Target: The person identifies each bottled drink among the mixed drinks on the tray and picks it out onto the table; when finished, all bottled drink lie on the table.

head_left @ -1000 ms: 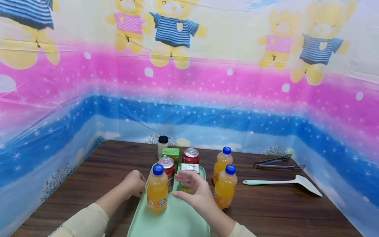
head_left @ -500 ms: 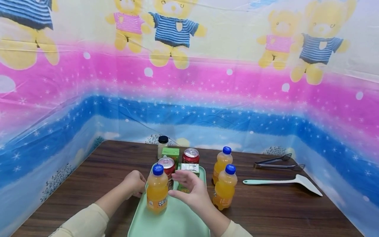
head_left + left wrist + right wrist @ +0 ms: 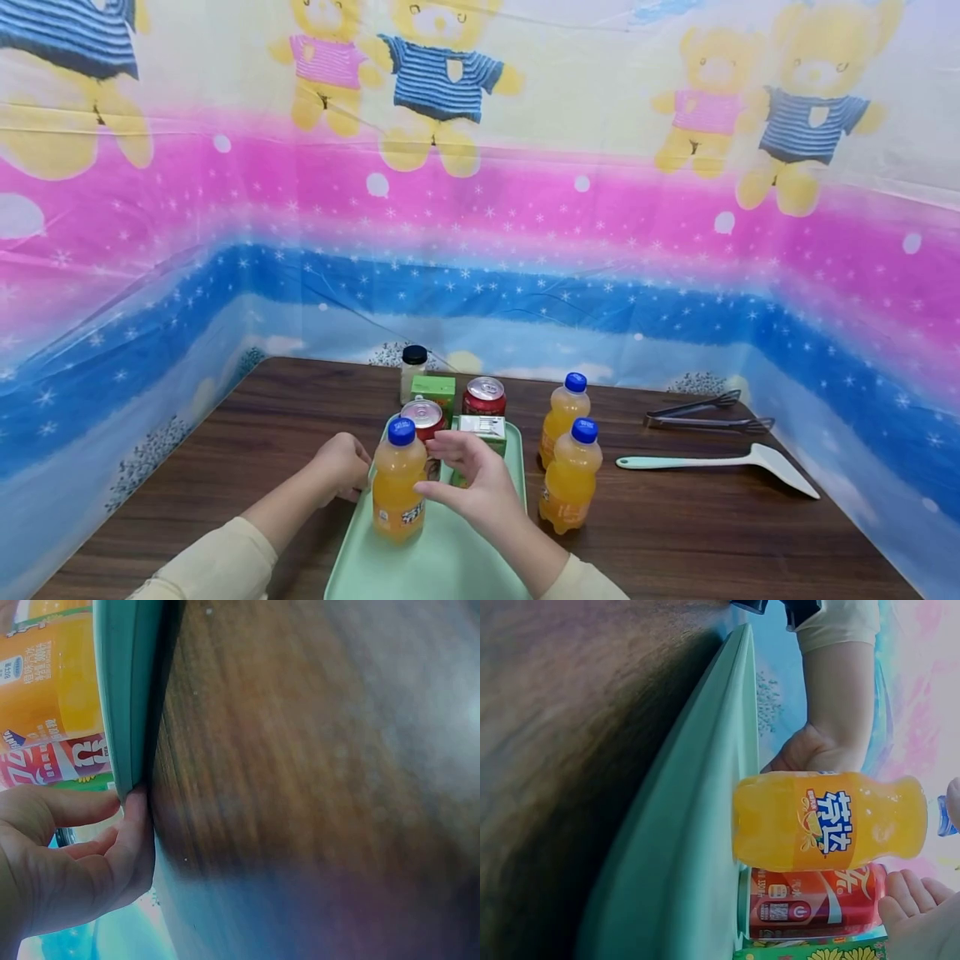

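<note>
My left hand (image 3: 341,468) pinches the left rim of a light green tray (image 3: 442,571); in the left wrist view the thumb is above the rim and fingers are under it. An orange soda bottle (image 3: 399,496) with a blue cap stands upright on the tray. Beside it my right hand (image 3: 480,492) hovers over the tray, thumb and fingers spread apart and holding nothing. A red soda can (image 3: 814,901) stands just behind that bottle. A green drink carton (image 3: 483,429) stands right of the can, partly hidden by the right hand.
Two more orange soda bottles (image 3: 567,483) stand right of the tray. Farther right lie metal tongs (image 3: 705,417) and a white spatula (image 3: 776,467). Toward the back are another red can (image 3: 484,397), another green carton (image 3: 435,392) and a black-lidded jar (image 3: 413,371).
My right hand has shifted left across the tray, closer to the orange soda bottle on it. The left hand keeps its place at the tray's rim.
</note>
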The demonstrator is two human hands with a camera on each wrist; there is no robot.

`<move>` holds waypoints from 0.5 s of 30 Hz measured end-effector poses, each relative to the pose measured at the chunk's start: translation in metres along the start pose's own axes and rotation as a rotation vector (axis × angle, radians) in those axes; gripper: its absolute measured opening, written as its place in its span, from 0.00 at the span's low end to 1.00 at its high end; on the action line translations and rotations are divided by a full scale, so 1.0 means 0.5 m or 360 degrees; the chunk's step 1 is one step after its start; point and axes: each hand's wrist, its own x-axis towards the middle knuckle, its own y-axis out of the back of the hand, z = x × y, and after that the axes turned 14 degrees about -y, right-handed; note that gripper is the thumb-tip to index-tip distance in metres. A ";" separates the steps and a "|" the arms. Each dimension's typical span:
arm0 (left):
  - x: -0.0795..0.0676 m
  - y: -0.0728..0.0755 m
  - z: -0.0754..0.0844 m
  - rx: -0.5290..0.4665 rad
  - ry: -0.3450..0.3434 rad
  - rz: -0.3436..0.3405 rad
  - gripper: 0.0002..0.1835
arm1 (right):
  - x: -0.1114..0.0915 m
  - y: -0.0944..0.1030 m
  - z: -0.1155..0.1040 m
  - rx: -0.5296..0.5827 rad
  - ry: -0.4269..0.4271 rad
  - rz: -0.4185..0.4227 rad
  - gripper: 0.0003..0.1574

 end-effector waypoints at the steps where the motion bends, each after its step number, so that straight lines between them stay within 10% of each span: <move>1: -0.001 0.000 0.001 0.0001 0.0007 0.0001 0.08 | -0.003 -0.002 -0.006 -0.0005 -0.0001 0.0001 0.31; 15: -0.001 0.001 0.002 -0.0003 0.0006 0.0013 0.09 | 0.014 -0.023 0.010 -0.0062 -0.0075 0.0024 0.33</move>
